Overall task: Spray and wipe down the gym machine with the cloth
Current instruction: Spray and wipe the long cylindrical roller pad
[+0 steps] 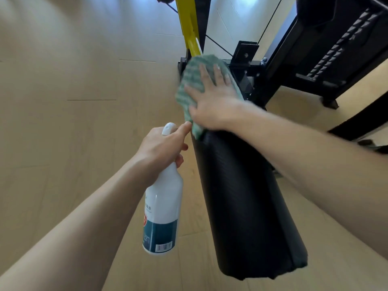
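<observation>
The gym machine's black ribbed pad [247,202] runs from frame centre to lower right, with a yellow bar [188,30] at top. Your right hand [212,101] presses the green waffle-textured cloth [189,85] flat, fingers spread. Your left hand [163,148] grips the glossy white spray bottle [163,211]; its teal label carries a barcode, the text unreadable.

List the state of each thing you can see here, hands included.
Cloth: spread flat on the pad's far end, under the right hand.
Right hand: fingers straight, pressing the cloth.
Left hand: gripping the bottle's neck.
Bottle: held off the floor, upright, nozzle towards the cloth.
Pad: black, near end uncovered.
</observation>
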The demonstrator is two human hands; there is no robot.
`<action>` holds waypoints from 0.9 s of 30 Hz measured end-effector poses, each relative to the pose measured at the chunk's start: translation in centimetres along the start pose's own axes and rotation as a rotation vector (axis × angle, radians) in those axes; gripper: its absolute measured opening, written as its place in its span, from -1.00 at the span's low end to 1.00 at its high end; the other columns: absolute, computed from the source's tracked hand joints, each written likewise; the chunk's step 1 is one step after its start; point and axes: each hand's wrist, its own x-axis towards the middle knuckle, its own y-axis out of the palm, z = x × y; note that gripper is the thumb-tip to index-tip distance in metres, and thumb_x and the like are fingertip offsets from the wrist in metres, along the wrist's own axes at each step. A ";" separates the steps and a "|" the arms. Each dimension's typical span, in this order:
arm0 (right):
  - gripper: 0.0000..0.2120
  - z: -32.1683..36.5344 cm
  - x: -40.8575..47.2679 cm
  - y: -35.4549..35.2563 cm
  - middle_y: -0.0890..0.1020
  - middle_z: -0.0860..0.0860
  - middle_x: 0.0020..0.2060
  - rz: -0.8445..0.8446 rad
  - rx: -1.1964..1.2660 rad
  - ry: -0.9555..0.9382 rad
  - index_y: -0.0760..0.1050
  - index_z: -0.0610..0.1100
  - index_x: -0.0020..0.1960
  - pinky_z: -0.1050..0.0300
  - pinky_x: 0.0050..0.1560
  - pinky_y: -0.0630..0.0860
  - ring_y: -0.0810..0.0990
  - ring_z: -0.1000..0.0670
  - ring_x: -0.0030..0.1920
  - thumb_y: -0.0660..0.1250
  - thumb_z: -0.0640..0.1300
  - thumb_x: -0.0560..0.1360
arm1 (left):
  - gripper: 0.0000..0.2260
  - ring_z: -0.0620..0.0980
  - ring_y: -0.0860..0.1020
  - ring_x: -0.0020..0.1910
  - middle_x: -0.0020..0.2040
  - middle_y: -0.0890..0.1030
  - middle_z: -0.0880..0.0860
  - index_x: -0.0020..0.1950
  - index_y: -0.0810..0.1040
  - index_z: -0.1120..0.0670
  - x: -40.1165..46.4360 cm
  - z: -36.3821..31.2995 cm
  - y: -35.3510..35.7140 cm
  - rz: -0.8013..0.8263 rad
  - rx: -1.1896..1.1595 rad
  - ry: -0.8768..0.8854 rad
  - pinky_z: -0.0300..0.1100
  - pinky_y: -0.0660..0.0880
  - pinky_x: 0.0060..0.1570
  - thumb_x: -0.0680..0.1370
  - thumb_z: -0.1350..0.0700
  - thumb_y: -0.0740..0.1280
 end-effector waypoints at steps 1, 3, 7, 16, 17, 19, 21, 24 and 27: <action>-0.40 0.5 -3.2 0.7 -0.32 -0.20 0.59 0.000 -0.005 -0.018 -0.14 0.13 0.64 -0.26 0.56 -0.27 -0.34 -0.32 0.57 -0.09 0.19 0.65 | -0.56 -0.02 0.45 -0.54 -0.02 0.73 0.07 0.14 0.62 0.16 -0.1 -0.1 0.1 0.001 -0.007 -0.002 -0.20 0.45 -0.35 0.64 -0.22 0.32; -0.40 1.3 -10.2 2.5 -0.32 -0.27 0.58 -0.027 -0.008 -0.069 -0.13 0.04 0.65 -0.23 0.58 -0.23 -0.33 -0.30 0.58 -0.10 0.15 0.66 | -0.55 -0.03 0.43 -0.54 -0.03 0.73 0.09 0.17 0.60 0.20 -0.1 0.0 0.1 -0.010 -0.045 -0.016 -0.21 0.44 -0.39 0.65 -0.20 0.32; -0.38 2.8 -22.4 7.0 0.03 -0.33 0.59 -0.215 0.121 -0.107 0.24 -0.12 0.58 -0.24 0.53 0.10 0.01 -0.31 0.60 0.03 0.12 0.58 | -0.60 -0.05 0.44 -0.55 -0.05 0.75 0.11 0.11 0.62 0.14 0.4 0.3 0.1 -0.014 -0.062 -0.026 -0.18 0.46 -0.39 0.65 -0.20 0.33; -0.42 1.8 -15.9 5.7 0.06 -0.30 0.60 -0.329 0.115 -0.095 0.20 -0.08 0.61 -0.21 0.59 0.03 0.01 -0.28 0.61 -0.05 0.10 0.64 | -0.64 -0.05 0.43 -0.55 -0.02 0.74 0.09 0.09 0.63 0.10 2.2 1.3 0.4 -0.010 -0.034 -0.068 -0.21 0.47 -0.40 0.65 -0.19 0.31; -0.42 1.4 -12.8 4.8 -0.03 -0.29 0.61 -0.293 0.121 -0.066 0.09 -0.06 0.64 -0.19 0.60 -0.07 -0.07 -0.27 0.61 -0.09 0.09 0.65 | -0.64 -0.05 0.43 -0.55 -0.01 0.74 0.09 0.09 0.63 0.10 2.4 1.3 0.4 -0.012 -0.034 -0.068 -0.19 0.47 -0.37 0.65 -0.20 0.31; -0.41 0.3 -6.0 3.1 -0.24 -0.21 0.61 -0.175 0.117 0.006 -0.17 -0.03 0.65 -0.12 0.59 -0.26 -0.26 -0.21 0.61 -0.12 0.08 0.68 | -0.63 -0.05 0.44 -0.54 -0.01 0.74 0.08 0.09 0.63 0.10 2.7 1.4 0.4 -0.017 -0.024 -0.067 -0.18 0.47 -0.33 0.65 -0.21 0.31; -0.39 -0.8 0.3 1.4 -0.27 -0.15 0.61 -0.119 0.154 0.056 -0.22 -0.02 0.65 -0.10 0.59 -0.29 -0.29 -0.18 0.61 -0.10 0.09 0.68 | -0.63 -0.05 0.44 -0.54 -0.02 0.74 0.07 0.08 0.63 0.10 2.7 1.3 0.3 -0.024 -0.021 -0.063 -0.18 0.46 -0.35 0.65 -0.21 0.31; -0.38 -1.4 6.1 -0.1 -0.23 -0.20 0.62 -0.103 0.253 0.143 -0.21 -0.05 0.65 -0.15 0.59 -0.22 -0.22 -0.23 0.61 -0.09 0.07 0.67 | -0.61 -0.06 0.47 -0.52 -0.02 0.73 0.07 0.08 0.63 0.09 2.3 1.0 0.6 -0.019 0.011 -0.023 -0.16 0.47 -0.35 0.65 -0.23 0.30; -0.38 -1.6 7.6 -1.1 -0.18 -0.26 0.61 -0.063 0.343 0.199 -0.21 -0.10 0.65 -0.17 0.59 -0.15 -0.17 -0.27 0.61 -0.08 0.06 0.68 | -0.60 -0.04 0.49 -0.49 0.00 0.73 0.14 0.11 0.64 0.10 1.4 0.2 1.3 -0.020 0.051 0.036 -0.13 0.49 -0.31 0.65 -0.23 0.30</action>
